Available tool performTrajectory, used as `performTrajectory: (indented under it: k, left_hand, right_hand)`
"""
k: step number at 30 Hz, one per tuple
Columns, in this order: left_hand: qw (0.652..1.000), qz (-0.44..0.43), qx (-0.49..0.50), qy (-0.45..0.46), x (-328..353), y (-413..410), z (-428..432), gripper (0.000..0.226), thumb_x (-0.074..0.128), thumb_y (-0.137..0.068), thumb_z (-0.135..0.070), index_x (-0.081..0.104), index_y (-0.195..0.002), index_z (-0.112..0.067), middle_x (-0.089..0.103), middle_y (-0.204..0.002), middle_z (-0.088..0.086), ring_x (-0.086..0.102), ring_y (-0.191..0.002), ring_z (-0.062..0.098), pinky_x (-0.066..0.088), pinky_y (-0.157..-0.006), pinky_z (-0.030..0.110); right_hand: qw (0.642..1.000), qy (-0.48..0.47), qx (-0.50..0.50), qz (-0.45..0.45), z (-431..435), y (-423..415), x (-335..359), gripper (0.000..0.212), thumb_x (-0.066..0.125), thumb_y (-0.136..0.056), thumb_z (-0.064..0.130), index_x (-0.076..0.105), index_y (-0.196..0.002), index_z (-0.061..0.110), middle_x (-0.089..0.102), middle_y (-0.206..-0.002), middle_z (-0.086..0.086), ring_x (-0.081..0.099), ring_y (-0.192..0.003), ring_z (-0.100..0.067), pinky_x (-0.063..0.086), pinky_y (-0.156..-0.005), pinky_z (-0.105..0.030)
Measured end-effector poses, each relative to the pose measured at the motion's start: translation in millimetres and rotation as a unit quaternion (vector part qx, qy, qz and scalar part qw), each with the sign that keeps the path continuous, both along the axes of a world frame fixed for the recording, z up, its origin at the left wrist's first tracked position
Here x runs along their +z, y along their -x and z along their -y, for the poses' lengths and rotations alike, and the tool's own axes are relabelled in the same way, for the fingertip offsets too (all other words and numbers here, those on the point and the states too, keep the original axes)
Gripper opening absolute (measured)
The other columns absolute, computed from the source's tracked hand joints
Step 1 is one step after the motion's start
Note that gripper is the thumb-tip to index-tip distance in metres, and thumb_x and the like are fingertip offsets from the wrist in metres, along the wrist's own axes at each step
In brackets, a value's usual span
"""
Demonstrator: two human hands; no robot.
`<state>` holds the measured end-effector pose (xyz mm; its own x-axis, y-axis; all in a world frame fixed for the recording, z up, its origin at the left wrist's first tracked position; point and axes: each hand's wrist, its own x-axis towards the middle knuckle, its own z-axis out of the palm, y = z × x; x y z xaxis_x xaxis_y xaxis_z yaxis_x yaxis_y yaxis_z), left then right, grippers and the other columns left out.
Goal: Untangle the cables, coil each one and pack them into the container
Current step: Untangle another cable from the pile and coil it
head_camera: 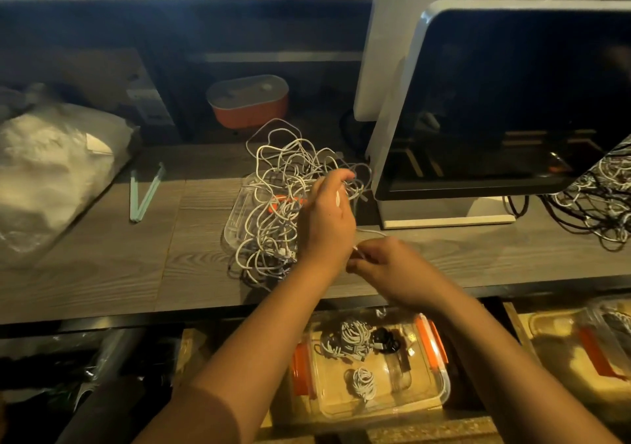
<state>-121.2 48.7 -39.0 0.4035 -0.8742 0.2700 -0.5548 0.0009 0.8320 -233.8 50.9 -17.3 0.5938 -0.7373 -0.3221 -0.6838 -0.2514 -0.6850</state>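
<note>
as we look down over a grey wooden desk, we see two bare forearms reaching in from below. the left hand is raised over a loose tangle of white cables, its fingers curled into the strands at the tangle's right edge. the right hand sits nearer to us, just beside the left wrist, and pinches the plug end of one thin white cable between thumb and fingertips. that cable passes behind the left hand, where we lose sight of it. the tangle lies heaped on a clear plastic tray in the middle of the desk, with something orange showing through the strands.

below the desk's near edge we find a clear container with orange clasps, open at the top. inside it lie a bundle of coiled white cables, a coiled black cable touching that bundle, and a small white coil apart from both.

right of the tangle stands a dark monitor on a pale stand. a second heap of black and white cables lies at the far right. at the left sits a bulging clear plastic bag, and behind the tangle an orange box with a grey lid.
</note>
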Motion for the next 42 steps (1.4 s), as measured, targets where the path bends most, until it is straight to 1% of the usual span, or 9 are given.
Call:
performTrajectory:
  k: [2,8,16,21,24,28,32,36,42]
  left_hand:
    - [0.987,0.154,0.03,-0.019,-10.2,-6.7,0.8,0.027,0.041,-0.097,-0.013,0.059,-0.117,-0.016,0.06,-0.106,0.006,0.058,-0.081,0.021,0.044,-0.059,0.03]
    - [0.954,0.26,0.016,-0.146,-11.1,-19.4,6.4,0.036,0.037,-0.099,-0.039,0.058,-0.12,-0.02,0.058,-0.115,0.004,0.057,-0.098,0.024,0.032,-0.069,0.028]
    - [0.961,0.078,-0.191,-0.183,-20.0,-23.2,-5.0,0.078,0.029,-0.074,-0.08,0.059,-0.116,-0.021,0.059,-0.115,-0.001,0.053,-0.105,0.016,0.044,-0.084,0.034]
    - [0.928,0.184,-0.194,-0.257,-12.7,-19.2,-14.9,0.041,0.06,-0.087,-0.035,0.052,-0.126,-0.028,0.056,-0.122,-0.001,0.054,-0.105,0.018,0.045,-0.083,0.032]
    - [0.942,-0.084,-0.19,-0.262,-2.3,-17.3,-14.4,0.04,0.048,-0.095,-0.015,0.049,-0.133,-0.028,0.06,-0.112,0.002,0.061,-0.089,0.017,0.053,-0.081,0.038]
    - [0.886,-0.353,-0.265,-0.138,12.6,-10.0,-19.0,0.04,0.039,-0.098,-0.009,0.042,-0.137,-0.016,0.061,-0.123,-0.002,0.053,-0.118,0.01,0.04,-0.102,0.029]
    - [0.835,-0.534,-0.132,-0.007,24.4,-5.1,-10.2,0.023,0.036,-0.099,-0.013,0.055,-0.109,-0.022,0.058,-0.073,-0.002,0.058,-0.065,0.009,0.053,-0.066,0.026]
    - [0.991,-0.111,0.013,0.071,12.5,-13.8,4.3,0.007,0.052,-0.095,-0.02,0.058,-0.091,-0.021,0.053,-0.08,-0.01,0.047,-0.062,-0.003,0.037,-0.054,0.009]
    - [0.981,0.161,-0.049,-0.097,-4.2,-27.8,5.3,0.036,0.044,-0.094,-0.045,0.06,-0.116,-0.021,0.056,-0.107,0.004,0.05,-0.086,0.013,0.033,-0.06,0.021]
  right_hand:
    - [0.996,0.057,0.009,-0.064,3.0,4.8,9.0,0.019,0.052,-0.095,0.027,0.068,-0.094,0.015,0.064,-0.082,0.0,0.055,-0.069,-0.008,0.047,-0.067,-0.025]
    - [0.984,0.131,-0.035,-0.113,9.8,11.8,21.4,0.016,0.06,-0.09,0.031,0.071,-0.097,0.022,0.066,-0.092,0.005,0.057,-0.082,-0.008,0.051,-0.073,-0.028]
    - [0.989,0.096,-0.103,-0.038,28.0,28.7,31.4,0.014,0.064,-0.085,0.036,0.065,-0.082,0.023,0.061,-0.08,0.004,0.059,-0.073,-0.011,0.051,-0.064,-0.03]
    - [0.982,0.121,-0.145,0.022,36.1,36.6,26.2,0.008,0.066,-0.083,0.031,0.063,-0.082,0.024,0.06,-0.079,0.005,0.056,-0.077,-0.008,0.046,-0.061,-0.024]
    - [0.978,0.094,-0.178,0.056,38.5,36.4,11.8,0.01,0.061,-0.088,0.031,0.062,-0.08,0.026,0.06,-0.076,0.002,0.055,-0.071,-0.01,0.046,-0.061,-0.026]
    - [0.967,-0.032,-0.219,0.129,19.4,23.1,-11.5,0.027,0.05,-0.092,0.039,0.061,-0.078,0.019,0.052,-0.056,0.006,0.045,-0.046,-0.001,0.035,-0.044,-0.015]
    - [0.98,-0.095,-0.11,0.137,-7.7,9.8,-20.6,0.039,0.043,-0.094,0.043,0.057,-0.072,0.015,0.042,-0.044,0.008,0.037,-0.038,-0.004,0.032,-0.039,-0.017]
    - [0.995,-0.024,-0.058,0.074,-9.0,6.6,-7.0,0.025,0.051,-0.096,0.029,0.064,-0.081,0.015,0.052,-0.052,0.006,0.045,-0.046,-0.002,0.039,-0.049,-0.023]
    - [0.991,0.117,-0.038,-0.055,12.6,15.1,20.5,0.014,0.058,-0.091,0.032,0.069,-0.098,0.026,0.058,-0.081,0.014,0.053,-0.076,-0.001,0.044,-0.068,-0.022]
